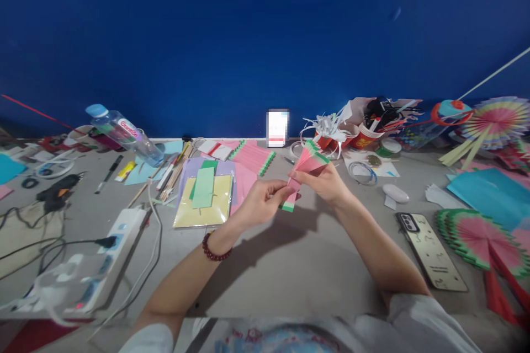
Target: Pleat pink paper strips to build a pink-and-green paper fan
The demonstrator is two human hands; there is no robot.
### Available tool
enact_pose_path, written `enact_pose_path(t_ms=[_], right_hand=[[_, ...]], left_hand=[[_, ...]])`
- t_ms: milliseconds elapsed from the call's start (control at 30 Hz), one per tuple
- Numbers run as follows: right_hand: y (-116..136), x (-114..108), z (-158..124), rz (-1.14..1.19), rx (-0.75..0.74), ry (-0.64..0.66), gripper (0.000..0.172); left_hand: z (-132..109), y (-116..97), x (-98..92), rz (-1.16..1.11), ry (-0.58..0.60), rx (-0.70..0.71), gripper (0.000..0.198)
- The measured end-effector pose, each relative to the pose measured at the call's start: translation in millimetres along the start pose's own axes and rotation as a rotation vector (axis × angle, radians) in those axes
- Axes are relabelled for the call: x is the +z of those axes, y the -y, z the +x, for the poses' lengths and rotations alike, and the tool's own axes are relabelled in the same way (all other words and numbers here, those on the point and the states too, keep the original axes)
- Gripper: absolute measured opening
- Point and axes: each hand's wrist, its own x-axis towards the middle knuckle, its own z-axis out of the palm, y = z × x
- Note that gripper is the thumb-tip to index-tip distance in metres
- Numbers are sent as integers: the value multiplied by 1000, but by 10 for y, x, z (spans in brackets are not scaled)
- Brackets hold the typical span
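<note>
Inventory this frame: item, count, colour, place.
pleated paper: 1, pink-green, in hands
pleated stack: 1, pink-green, back centre
paper pack: 1, yellow, centre left
paper strips: 2, green, on pack
bottle: 1, clear, back left
power strip: 1, white, front left
blurred rectangle: 1, white, back centre
cups: 2+, red, back right
phone: 1, pale, right
fan: 1+, pink-green, far right
rosette: 1, multicolour, back right
sheets: several, blue, sides
clutter: uncounted, mixed, sides
wall: 1, blue, back
table: 1, grey, beneath
bracelet: 1, dark red, left wrist
left hand: 1, bare, centre
right hand: 1, bare, centre
</note>
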Motion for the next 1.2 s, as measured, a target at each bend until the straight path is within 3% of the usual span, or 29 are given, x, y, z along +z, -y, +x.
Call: enact_pose_path(t_ms=[233,567,900,1200], right_hand=[[37,-5,34,58,67,181,27],[66,-29,29,91,49,-6,24],[120,-64,27,81,-8,10,23],[149,-62,39,110,-99,64,24]], left_hand=[[7,-33,-9,-18,-31,-48,46],[35,34,8,-38,12,-64,39],[17,35,43,-60,8,-54,33],[-25,3,42,123,-141,49,25]])
